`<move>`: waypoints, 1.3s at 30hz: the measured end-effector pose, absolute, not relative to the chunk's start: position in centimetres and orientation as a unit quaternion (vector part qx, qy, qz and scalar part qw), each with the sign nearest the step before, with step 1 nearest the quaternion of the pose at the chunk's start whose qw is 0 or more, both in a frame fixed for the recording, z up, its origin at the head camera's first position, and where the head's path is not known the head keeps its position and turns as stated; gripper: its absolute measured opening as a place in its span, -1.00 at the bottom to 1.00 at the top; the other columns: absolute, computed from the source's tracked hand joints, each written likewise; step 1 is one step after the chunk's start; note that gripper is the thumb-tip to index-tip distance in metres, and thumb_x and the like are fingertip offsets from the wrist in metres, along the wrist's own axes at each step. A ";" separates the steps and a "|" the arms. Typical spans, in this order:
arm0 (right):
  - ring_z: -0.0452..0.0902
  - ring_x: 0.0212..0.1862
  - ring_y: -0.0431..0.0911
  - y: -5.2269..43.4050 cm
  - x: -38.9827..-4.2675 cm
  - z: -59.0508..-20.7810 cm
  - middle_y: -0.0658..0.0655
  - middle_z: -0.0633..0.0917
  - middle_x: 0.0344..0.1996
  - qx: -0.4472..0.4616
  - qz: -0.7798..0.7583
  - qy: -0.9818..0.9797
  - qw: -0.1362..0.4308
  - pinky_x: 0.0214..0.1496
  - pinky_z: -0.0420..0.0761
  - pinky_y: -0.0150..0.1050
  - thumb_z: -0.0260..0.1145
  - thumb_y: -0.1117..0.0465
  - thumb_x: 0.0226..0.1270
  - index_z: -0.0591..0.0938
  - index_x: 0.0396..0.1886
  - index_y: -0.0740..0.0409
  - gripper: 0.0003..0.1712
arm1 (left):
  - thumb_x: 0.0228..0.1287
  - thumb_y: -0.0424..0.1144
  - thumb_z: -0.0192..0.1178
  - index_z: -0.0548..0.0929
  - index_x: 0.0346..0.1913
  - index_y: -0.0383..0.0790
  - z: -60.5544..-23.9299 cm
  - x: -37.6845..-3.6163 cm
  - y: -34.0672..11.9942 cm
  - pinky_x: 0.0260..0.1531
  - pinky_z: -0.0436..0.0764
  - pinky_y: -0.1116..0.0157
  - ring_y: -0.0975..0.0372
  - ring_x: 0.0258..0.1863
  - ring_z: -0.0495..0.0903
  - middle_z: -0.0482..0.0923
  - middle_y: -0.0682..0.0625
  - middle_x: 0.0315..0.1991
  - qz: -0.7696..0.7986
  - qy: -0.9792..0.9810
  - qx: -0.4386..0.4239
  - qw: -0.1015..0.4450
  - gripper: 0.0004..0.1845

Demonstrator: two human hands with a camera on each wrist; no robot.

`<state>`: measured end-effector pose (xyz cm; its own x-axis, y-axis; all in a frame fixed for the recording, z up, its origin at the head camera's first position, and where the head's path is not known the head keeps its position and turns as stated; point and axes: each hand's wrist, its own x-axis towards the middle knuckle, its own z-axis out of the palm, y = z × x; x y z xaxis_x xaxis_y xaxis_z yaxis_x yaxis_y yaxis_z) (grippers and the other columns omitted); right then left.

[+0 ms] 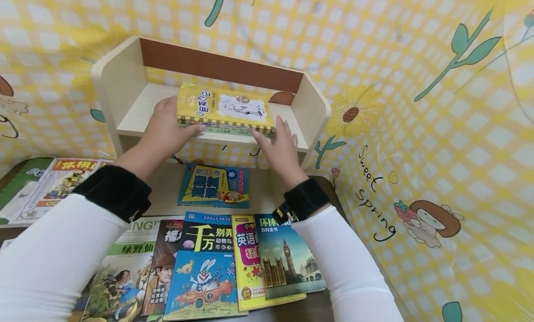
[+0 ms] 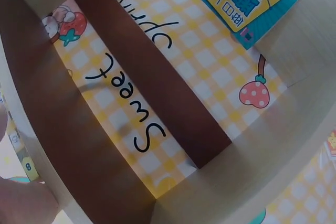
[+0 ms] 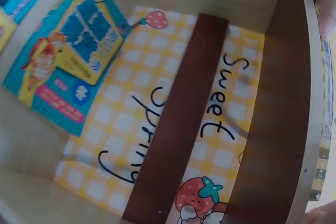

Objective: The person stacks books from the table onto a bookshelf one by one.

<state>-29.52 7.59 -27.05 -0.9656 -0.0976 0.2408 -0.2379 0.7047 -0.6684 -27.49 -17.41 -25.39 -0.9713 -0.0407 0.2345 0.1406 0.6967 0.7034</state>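
A short stack of books [image 1: 223,110], topped by a yellow comic-style cover, is at the upper level of a small wooden shelf [image 1: 310,113]. My left hand [image 1: 164,127] grips the stack's left end, its thumb along the front edges. At the opposite end, my right hand [image 1: 283,146] holds it with the thumb at the front and the fingers by the right side. The wrist views look into the shelf's lower compartment; slivers of the hands and book edges [image 3: 326,103] show beyond the upper board. The far fingers of the left hand are hidden.
A blue book [image 1: 212,186] lies inside the lower compartment. Several books, including a blue one with a rabbit [image 1: 204,275] and one with a clock tower [image 1: 288,262], lie in front. More books [image 1: 54,187] are at left. Yellow checked cloth [image 1: 367,141] covers the walls.
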 end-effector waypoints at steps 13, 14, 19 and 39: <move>-0.13 0.53 -0.02 14.9 -22.1 -34.9 0.08 0.01 0.53 0.114 0.434 -0.882 0.141 0.48 0.03 0.08 0.16 -0.07 0.44 0.00 0.55 0.01 -0.15 | 0.10 -0.20 0.43 -0.05 0.50 -0.39 -29.7 -20.6 -20.9 0.26 0.14 -0.29 -0.36 0.36 0.03 -0.11 -0.43 0.46 -0.260 -0.927 -0.113 0.247 0.06; -0.13 0.53 -0.03 15.4 -21.5 -35.5 0.06 0.01 0.53 0.103 0.440 -0.882 0.136 0.48 0.03 0.08 0.17 -0.08 0.43 -0.01 0.56 -0.01 -0.14 | 0.08 -0.19 0.45 -0.03 0.50 -0.38 -30.4 -19.9 -20.9 0.23 0.17 -0.30 -0.37 0.34 0.07 -0.08 -0.43 0.45 -0.245 -0.929 -0.121 0.251 0.06; -0.17 0.53 -0.02 18.5 -19.6 -38.8 0.02 -0.04 0.54 0.030 0.442 -0.891 0.103 0.48 0.02 0.09 0.18 -0.13 0.40 -0.11 0.57 -0.08 -0.06 | 0.02 -0.17 0.47 0.04 0.49 -0.36 -33.5 -17.3 -20.2 0.20 0.14 -0.36 -0.37 0.31 0.12 0.01 -0.43 0.42 -0.192 -0.940 -0.156 0.237 0.06; -0.01 0.33 0.53 23.6 -17.6 -47.1 0.66 0.07 0.34 -0.168 0.291 -0.935 -0.114 0.20 0.20 0.43 0.37 -0.41 0.00 -0.07 0.46 0.50 0.42 | -0.11 -0.07 0.53 0.09 0.49 -0.25 -41.7 -13.0 -19.9 0.12 0.03 -0.48 -0.35 0.31 0.11 0.03 -0.39 0.41 -0.213 -0.953 -0.119 0.181 0.12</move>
<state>-17.63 23.58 -47.15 -0.9177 0.2473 -0.3109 0.3800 0.7744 -0.5058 -13.04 -19.90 -41.68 -0.9057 0.1503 0.3963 0.3046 0.8810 0.3621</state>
